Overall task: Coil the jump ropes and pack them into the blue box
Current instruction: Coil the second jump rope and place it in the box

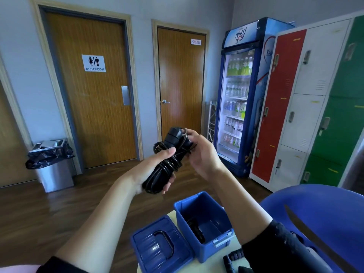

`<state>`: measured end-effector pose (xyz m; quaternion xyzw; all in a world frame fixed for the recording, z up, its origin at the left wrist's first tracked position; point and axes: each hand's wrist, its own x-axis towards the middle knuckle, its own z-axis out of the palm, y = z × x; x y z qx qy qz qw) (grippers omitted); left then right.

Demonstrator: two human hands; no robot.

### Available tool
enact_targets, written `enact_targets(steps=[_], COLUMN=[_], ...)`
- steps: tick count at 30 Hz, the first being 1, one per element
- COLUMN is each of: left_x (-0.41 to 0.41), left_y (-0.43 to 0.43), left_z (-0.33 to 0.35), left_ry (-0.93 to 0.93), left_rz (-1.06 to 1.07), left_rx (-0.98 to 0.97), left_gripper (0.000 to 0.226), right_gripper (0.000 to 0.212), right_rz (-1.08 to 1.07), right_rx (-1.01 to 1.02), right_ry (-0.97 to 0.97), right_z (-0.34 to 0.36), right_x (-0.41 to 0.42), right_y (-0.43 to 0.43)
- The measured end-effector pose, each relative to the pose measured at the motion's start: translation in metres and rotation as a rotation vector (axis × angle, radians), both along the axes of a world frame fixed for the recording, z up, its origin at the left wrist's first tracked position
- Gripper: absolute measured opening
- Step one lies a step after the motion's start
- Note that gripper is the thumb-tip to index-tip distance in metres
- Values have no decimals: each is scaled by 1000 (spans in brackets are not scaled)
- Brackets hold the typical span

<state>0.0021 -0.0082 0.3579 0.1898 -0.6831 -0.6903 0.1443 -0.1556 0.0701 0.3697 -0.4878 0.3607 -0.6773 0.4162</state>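
Black cord wound into a coiled jump rope [160,177] is held in the air, above and behind the open blue box [185,229] on the pale worktop [210,267]. The left grip [151,172] curls round the bundle's lower half; the right grip [204,154] pinches its upper end near the handles. Another dark rope [196,229] lies inside the box, with the lid [157,247] just beside it. Beyond, on a wooden floor [49,213], are a restroom door [94,107], a steel bin [56,176], a drinks fridge [238,95] and coloured lockers [307,105].
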Motion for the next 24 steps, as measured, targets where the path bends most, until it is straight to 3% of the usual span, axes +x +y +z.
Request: enact_targets(steps=[3, 6, 9, 12, 14, 18, 21, 24], left_x=[-6, -12, -16, -22, -27, -37, -52, -67], left_y=[1, 1, 4, 6, 3, -4, -6, -8], left_z=[7, 7, 2, -2, -4, -4, -7, -6], left_ry=[-61, -261, -453, -465, -457, -467, -497, -419], left_rz=[188, 402, 435, 424, 410, 278, 209, 136], left_rx=[-288, -798, -1270, -1492, -1546, -1392, -1353, -1157], left_gripper=[75, 72, 79, 86, 98, 112, 109, 99], right_gripper=[63, 103, 104, 86, 72, 58, 59, 51], right_rz=[-172, -123, -106, -301, -498, -709, -616, -500], right_rx=[288, 629, 785, 812, 738, 485, 519, 616], right_ry=[261, 409, 483, 578, 571, 439, 394, 433], right_z=[14, 26, 32, 22, 7, -16, -20, -23], right_x=[-9, -19, -18, -12, -13, -25, -38, -59], right_y=[-1, -1, -3, -9, -13, -15, -13, -9])
